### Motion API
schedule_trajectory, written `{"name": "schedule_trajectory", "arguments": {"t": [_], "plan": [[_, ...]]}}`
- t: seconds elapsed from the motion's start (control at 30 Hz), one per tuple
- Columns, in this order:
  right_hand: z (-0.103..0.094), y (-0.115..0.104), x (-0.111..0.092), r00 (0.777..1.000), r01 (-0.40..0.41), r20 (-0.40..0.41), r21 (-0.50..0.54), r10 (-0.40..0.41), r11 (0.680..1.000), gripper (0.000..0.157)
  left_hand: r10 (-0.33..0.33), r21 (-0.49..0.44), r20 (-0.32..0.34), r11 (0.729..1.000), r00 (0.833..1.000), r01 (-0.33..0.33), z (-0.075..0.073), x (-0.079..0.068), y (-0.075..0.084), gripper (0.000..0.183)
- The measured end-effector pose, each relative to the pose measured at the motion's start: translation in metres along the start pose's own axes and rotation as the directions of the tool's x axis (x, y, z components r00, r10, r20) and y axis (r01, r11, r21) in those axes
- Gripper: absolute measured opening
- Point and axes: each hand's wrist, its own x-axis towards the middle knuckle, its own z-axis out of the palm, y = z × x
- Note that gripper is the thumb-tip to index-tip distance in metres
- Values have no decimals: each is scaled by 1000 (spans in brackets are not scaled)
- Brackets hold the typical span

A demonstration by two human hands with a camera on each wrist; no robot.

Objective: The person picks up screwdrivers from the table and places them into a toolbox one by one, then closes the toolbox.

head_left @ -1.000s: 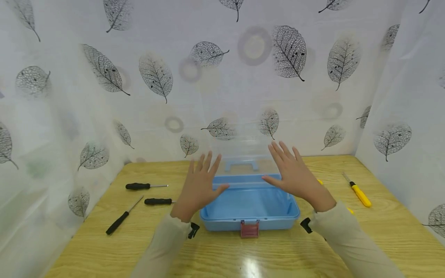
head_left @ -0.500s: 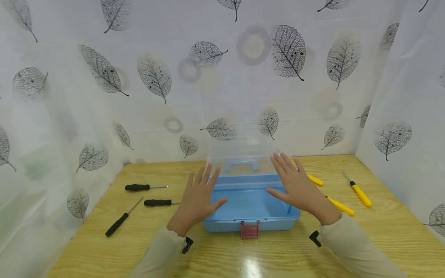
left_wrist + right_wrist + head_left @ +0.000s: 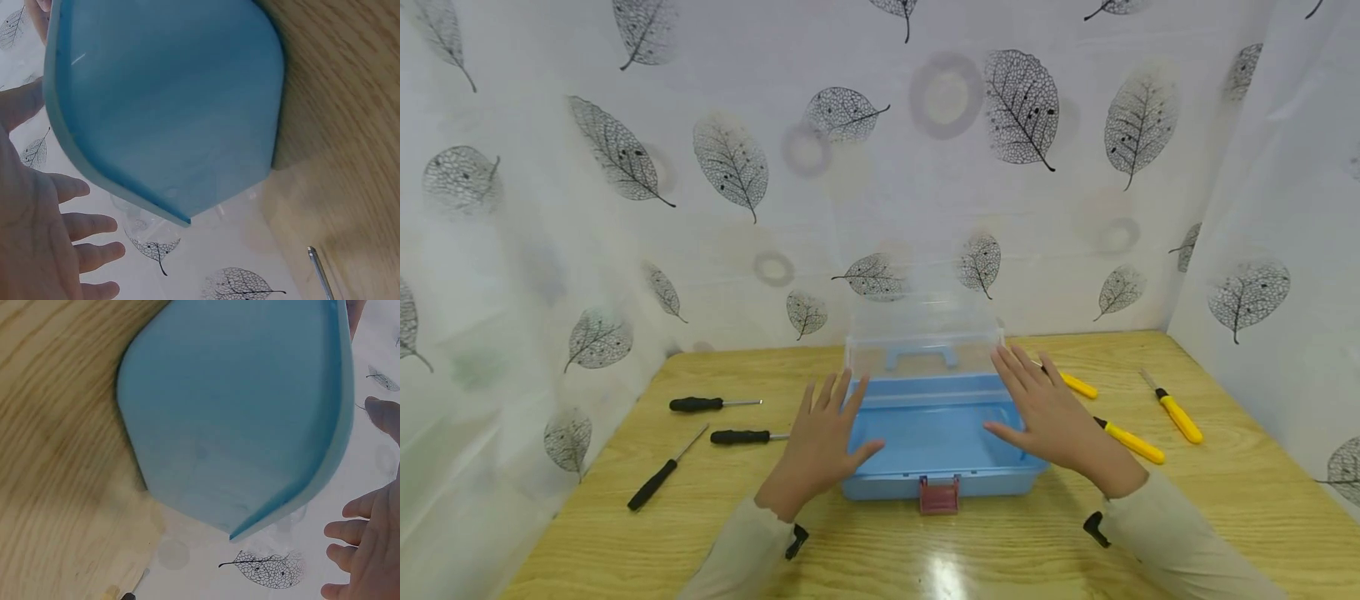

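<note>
Centrally, the blue box lies between outspread fingers.

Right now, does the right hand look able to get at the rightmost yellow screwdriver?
Probably yes: the right hand is empty, and nothing covers the rightmost screwdriver. Another yellow screwdriver lies nearer the hand, flat on the table, so a reach could likely pass over it.

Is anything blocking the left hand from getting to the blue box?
Nothing visible is: the left hand is right by the left side of the blue box, and the black screwdrivers lie farther left.
</note>
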Motion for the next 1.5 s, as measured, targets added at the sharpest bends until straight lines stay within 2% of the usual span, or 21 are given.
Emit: {"name": "schedule_trajectory", "arguments": {"t": [0.27, 0.47, 0.97, 1.2, 1.5], "plan": [[5, 4, -6, 1000, -18, 19, 19, 18, 1000, 92, 3, -27, 39, 1000, 999, -2, 2, -6, -1, 86], [6, 8, -11, 1000, -16, 17, 13, 16, 1000, 91, 8, -23, 21, 1000, 1000, -8, 7, -9, -4, 87], [7, 17, -20, 1000, -19, 9, 2, 19, 1000, 92, -55, -61, 71, 996, 996, 59, 11, -19, -11, 93], [9, 23, -22, 999, -39, 14, 34, 39, 999, 92, -55, -43, 103, 997, 993, 60, 13, -21, -16, 92], [7, 32, -27, 998, -66, 1, 42, 66, 997, 93, -75, -71, 153, 994, 985, 87, 14, -22, -18, 90]]}}
